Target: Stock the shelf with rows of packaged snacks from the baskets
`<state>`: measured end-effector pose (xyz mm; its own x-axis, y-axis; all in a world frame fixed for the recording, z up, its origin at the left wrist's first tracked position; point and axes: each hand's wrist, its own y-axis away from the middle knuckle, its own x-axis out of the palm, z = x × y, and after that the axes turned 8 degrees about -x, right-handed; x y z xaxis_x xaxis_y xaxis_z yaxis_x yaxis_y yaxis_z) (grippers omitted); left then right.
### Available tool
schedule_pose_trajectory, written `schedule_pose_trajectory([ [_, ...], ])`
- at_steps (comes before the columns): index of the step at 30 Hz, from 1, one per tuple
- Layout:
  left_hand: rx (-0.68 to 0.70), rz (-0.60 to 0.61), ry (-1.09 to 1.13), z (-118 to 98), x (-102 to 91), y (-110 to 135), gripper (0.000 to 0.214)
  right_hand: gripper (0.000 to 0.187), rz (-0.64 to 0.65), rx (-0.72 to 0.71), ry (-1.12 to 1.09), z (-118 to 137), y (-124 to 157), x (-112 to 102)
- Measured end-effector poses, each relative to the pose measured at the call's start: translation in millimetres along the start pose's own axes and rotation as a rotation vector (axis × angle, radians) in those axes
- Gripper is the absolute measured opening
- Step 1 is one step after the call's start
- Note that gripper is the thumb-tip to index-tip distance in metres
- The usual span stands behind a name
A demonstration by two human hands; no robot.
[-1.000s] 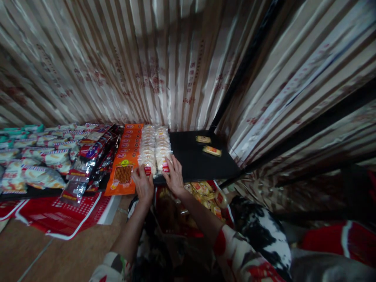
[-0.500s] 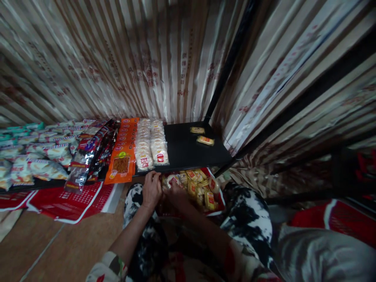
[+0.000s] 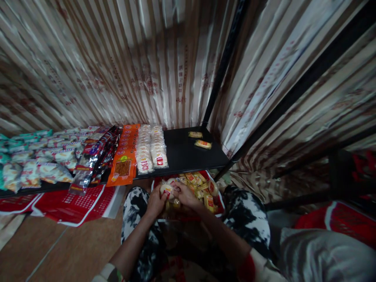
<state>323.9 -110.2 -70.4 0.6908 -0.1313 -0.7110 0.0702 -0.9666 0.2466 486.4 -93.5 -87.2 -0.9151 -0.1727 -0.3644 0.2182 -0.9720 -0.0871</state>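
Between my hands, over the front left of a red and white box point(image 3: 221, 202), is a clear-wrapped white rice cracker packet point(image 3: 167, 191) with a red label. My left hand point(image 3: 155, 203) grips its left side, thumb on the near edge. The fingers of my right hand point(image 3: 186, 195) close on its right side; a second pale packet may lie behind it, but I cannot tell. Several yellow-wrapped snack packets point(image 3: 209, 202) fill the box beneath. Behind, on a black shelf point(image 3: 182, 154), two rows of white cracker packets point(image 3: 159, 154) stand lined up.
Two yellow snack packets point(image 3: 203, 144) lie at the shelf's right end. Left of the white rows are an orange snack bag point(image 3: 122, 156), dark shiny bags point(image 3: 88, 160) and several white bags point(image 3: 55, 170). A black post point(image 3: 223, 66) rises at the corner, before a striped curtain point(image 3: 132, 58).
My left hand has come down from the shelf's front edge to the white packet. My right hand has lifted from inside the box, and the packet is now held between both hands.
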Motion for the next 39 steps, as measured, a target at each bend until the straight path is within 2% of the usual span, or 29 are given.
schedule_pose_trajectory([
  [3, 0.031, -0.073, 0.117, -4, -3.7, -4, 0.031, 0.017, -0.015, -0.054, -0.048, 15, -11, -14],
  [7, 0.034, -0.196, 0.177, -17, -14.1, -15, 0.022, 0.029, -0.241, 0.003, -0.204, 30, -30, -11],
  [10, 0.06, -0.271, 0.211, -29, -23.6, -27, 0.023, 0.028, -0.369, 0.022, -0.219, 34, -43, 0],
  [13, 0.113, -0.333, 0.179, -37, -31.8, -39, 0.026, 0.021, -0.379, 0.029, -0.139, 38, -57, 7],
  [18, 0.225, -0.632, -0.029, -33, -41.3, -49, 0.041, 0.017, -0.371, 0.016, 0.062, 43, -83, 9],
  [20, 0.221, -0.69, -0.123, -30, -42.9, -52, 0.048, 0.015, -0.368, 0.006, 0.18, 43, -90, 9],
  [26, 0.192, -0.631, -0.224, -19, -36.7, -66, 0.057, 0.02, -0.423, -0.067, 0.497, 35, -97, 14],
  [30, 0.195, -0.647, -0.222, -12, -30.2, -75, 0.06, 0.022, -0.409, -0.094, 0.521, 35, -98, 20],
  [39, 0.217, -0.672, -0.175, -5, -25.4, -81, 0.063, 0.025, -0.4, -0.044, 0.557, 39, -106, 26],
])
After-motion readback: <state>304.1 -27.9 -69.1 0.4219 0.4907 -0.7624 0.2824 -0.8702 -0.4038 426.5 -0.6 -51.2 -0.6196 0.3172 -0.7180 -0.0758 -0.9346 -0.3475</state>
